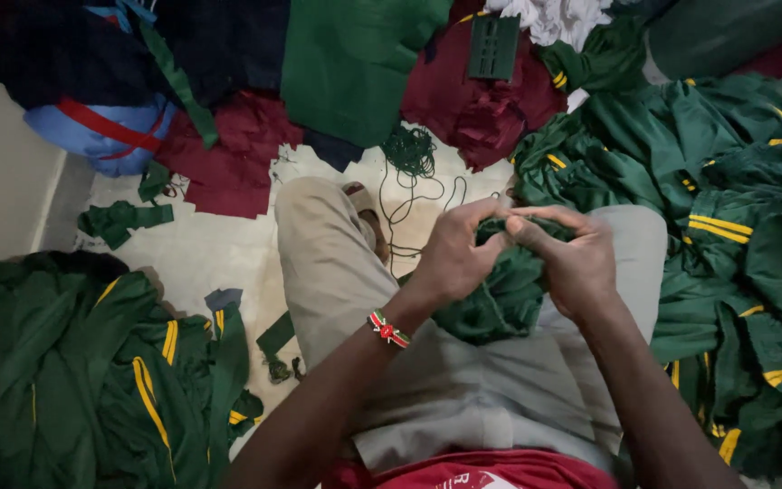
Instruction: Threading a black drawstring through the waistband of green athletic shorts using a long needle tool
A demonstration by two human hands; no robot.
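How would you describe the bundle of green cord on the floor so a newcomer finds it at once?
Start at the bent knee in beige trousers. Just beyond it, on the pale floor, lies the dark green cord. Unlike the flat cloth scraps around it, it is a thin tangled string with loose loops trailing toward the person.

We note a dark green garment (500,294), bunched and crumpled on the lap, its top edge pinched up.

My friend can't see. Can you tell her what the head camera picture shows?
Looking down from a person's head, the left hand and right hand pinch a bunched green cloth over their lap. A beaded bracelet is on the left wrist, and piles of green garments with yellow stripes lie on the floor around them.
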